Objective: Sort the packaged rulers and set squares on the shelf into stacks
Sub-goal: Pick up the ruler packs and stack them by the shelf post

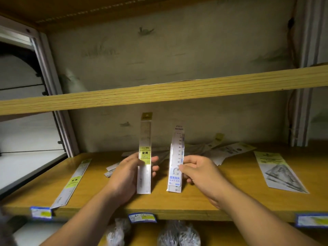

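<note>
Left hand (126,176): it grips the yellow-label ruler (144,157) near its middle, with the fingers curled round the pack.
Yellow-label ruler: it stands upright, and its lower end rests on the shelf board (204,201) just beside the left wrist.
Right hand (198,174): it pinches the blue-label ruler (175,162) at its edge, thumb in front and fingers behind.
Blue-label ruler: it is nearly upright, leaning a little, between the two hands. Its lower end is on the board.
Flat ruler (71,183): it lies on the board well to the left of the left hand and reaches the front edge.
Set square pack (278,172): it lies flat, well to the right of the right hand.
Loose pile (221,151): mixed packs lie behind both hands, near the back wall (159,50).
Surface: yellow-brown wood with price tags (142,217) on the front edge, below the wrists.
Upper shelf (159,93): a pale wooden board above both hands.
Room: the back wall is stained and grey. A metal frame (53,86) stands far left of the left hand.
Below: clear bags (179,235) lie under the forearms, but they are too blurred to see what they hold.
</note>
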`<state>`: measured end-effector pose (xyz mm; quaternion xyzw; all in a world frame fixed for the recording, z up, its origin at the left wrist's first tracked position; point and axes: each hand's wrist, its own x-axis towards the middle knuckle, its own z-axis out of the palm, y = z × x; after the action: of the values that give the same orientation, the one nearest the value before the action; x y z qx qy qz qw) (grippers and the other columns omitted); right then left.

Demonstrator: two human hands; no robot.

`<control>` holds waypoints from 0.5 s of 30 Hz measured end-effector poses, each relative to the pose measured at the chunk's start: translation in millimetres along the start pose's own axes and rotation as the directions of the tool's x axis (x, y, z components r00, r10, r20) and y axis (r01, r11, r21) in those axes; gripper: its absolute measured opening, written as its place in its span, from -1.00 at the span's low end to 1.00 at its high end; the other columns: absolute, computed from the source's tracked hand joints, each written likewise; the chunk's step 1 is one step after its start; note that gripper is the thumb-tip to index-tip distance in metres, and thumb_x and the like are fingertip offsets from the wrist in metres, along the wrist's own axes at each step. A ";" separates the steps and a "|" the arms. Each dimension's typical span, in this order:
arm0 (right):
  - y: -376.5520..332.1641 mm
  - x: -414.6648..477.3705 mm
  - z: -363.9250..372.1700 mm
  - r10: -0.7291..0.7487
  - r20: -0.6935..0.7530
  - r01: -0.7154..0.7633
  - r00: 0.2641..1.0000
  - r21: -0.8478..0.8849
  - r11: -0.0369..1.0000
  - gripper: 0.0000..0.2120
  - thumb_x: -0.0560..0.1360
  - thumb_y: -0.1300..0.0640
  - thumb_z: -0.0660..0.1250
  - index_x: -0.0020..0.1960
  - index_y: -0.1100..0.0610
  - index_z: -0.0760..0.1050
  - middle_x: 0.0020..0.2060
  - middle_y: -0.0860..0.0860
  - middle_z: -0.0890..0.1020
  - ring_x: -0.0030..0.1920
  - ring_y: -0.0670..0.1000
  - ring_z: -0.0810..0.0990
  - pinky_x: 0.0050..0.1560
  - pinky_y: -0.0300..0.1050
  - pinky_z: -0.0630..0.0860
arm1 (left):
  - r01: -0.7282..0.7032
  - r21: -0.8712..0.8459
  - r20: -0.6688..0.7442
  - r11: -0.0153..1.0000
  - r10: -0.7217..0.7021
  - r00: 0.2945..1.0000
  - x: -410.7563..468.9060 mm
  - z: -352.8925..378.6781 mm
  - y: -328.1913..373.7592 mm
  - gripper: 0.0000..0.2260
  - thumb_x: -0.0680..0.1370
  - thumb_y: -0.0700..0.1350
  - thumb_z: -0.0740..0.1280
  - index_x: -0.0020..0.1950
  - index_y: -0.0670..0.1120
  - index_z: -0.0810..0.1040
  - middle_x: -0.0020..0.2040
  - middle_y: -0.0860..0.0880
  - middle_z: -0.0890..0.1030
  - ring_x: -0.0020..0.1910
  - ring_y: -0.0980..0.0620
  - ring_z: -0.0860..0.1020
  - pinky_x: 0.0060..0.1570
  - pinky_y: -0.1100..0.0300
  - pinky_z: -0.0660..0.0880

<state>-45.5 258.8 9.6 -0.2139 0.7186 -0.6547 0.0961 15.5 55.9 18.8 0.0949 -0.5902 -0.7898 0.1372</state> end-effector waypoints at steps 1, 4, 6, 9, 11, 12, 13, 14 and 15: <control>0.3 -0.3 -1.1 0.002 0.006 -0.002 1.000 0.002 1.000 -0.82 0.65 0.25 0.29 0.12 0.05 0.62 -0.12 -0.06 0.77 -0.40 -0.33 0.60 -0.33 -0.40 0.46 | -0.009 -0.008 -0.024 1.000 0.009 1.000 -2.8 -0.4 0.4 -0.68 0.67 -0.31 0.13 0.41 -0.21 0.45 0.16 -0.21 0.74 0.00 -0.19 0.70 0.00 -0.06 0.66; 1.0 1.1 -2.9 0.005 0.022 -0.005 1.000 0.016 1.000 -0.82 0.65 0.25 0.29 0.13 0.09 0.64 -0.19 -0.05 0.77 -0.43 -0.28 0.60 -0.36 -0.37 0.42 | -0.054 0.021 -0.099 0.998 0.056 0.994 -15.4 -7.6 3.9 -0.72 0.64 -0.37 0.19 0.33 -0.23 0.48 0.17 -0.18 0.74 0.03 -0.19 0.70 0.09 -0.13 0.61; -1.0 4.9 1.0 0.014 0.001 -0.014 1.000 0.006 1.000 -0.82 0.64 0.28 0.29 0.12 0.16 0.66 -0.25 -0.05 0.74 -0.48 -0.28 0.59 -0.44 -0.40 0.40 | -0.083 0.041 -0.120 0.996 0.088 0.989 -28.4 -18.8 10.1 -0.74 0.63 -0.37 0.23 0.28 -0.20 0.55 0.15 -0.20 0.73 -0.02 -0.14 0.71 0.11 -0.10 0.61; -7.9 10.7 11.2 0.070 -0.029 -0.070 0.997 -0.004 0.998 -0.85 0.61 0.29 0.33 0.09 0.16 0.66 -0.27 0.02 0.73 -0.45 -0.23 0.61 -0.45 -0.38 0.42 | -0.094 0.084 -0.183 0.992 0.108 0.977 -45.7 -48.3 26.3 -0.78 0.64 -0.34 0.25 0.19 -0.16 0.63 0.09 -0.25 0.73 -0.03 -0.12 0.71 0.09 -0.09 0.60; -14.0 14.7 20.4 0.140 -0.004 -0.140 0.990 0.021 0.990 -0.88 0.61 0.23 0.36 0.07 0.07 0.64 -0.24 0.08 0.79 -0.25 -0.07 0.65 -0.31 -0.24 0.48 | -0.083 0.146 -0.228 0.986 0.115 0.967 -54.8 -75.2 41.0 -0.77 0.65 -0.30 0.25 0.16 -0.10 0.66 0.04 -0.16 0.77 -0.03 -0.08 0.73 0.00 -0.04 0.62; -16.8 17.0 27.4 0.168 0.017 -0.169 0.986 0.047 0.985 -0.90 0.62 0.21 0.36 0.04 0.05 0.63 -0.23 0.09 0.80 -0.19 -0.01 0.65 -0.26 -0.18 0.49 | -0.077 0.176 -0.233 0.981 0.118 0.965 -58.2 -89.8 48.0 -0.77 0.66 -0.28 0.26 0.17 -0.07 0.67 0.07 -0.15 0.77 0.02 -0.09 0.72 -0.01 -0.02 0.61; -20.0 18.4 36.9 0.184 0.034 -0.185 0.982 0.066 0.980 -0.91 0.62 0.20 0.36 0.03 0.06 0.62 -0.22 0.09 0.80 -0.18 0.01 0.65 -0.26 -0.18 0.50 | -0.073 0.205 -0.234 0.976 0.122 0.965 -60.9 -105.1 53.8 -0.76 0.65 -0.26 0.27 0.20 -0.05 0.68 0.12 -0.14 0.76 0.08 -0.10 0.71 0.01 -0.02 0.60; -21.7 21.1 49.5 0.189 0.043 -0.192 0.981 0.057 0.980 -0.91 0.62 0.20 0.36 0.06 0.08 0.63 -0.21 0.09 0.80 -0.19 -0.01 0.66 -0.27 -0.20 0.50 | -0.071 0.232 -0.234 0.970 0.127 0.964 -63.4 -120.9 59.3 -0.75 0.65 -0.25 0.29 0.23 -0.03 0.68 0.15 -0.14 0.75 0.12 -0.12 0.69 0.05 -0.02 0.59; -24.0 23.2 65.6 0.195 0.053 -0.197 0.979 0.035 0.980 -0.90 0.62 0.20 0.36 0.10 0.11 0.64 -0.20 0.09 0.80 -0.22 -0.03 0.66 -0.28 -0.21 0.50 | -0.068 0.259 -0.241 0.964 0.133 0.961 -65.6 -136.7 64.6 -0.74 0.65 -0.24 0.29 0.24 -0.02 0.68 0.15 -0.14 0.75 0.13 -0.13 0.69 0.07 -0.03 0.58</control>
<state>-34.3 188.5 28.2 -0.1562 0.7203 -0.6507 0.1824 126.8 -63.5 40.9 0.1821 -0.6657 -0.6829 0.2394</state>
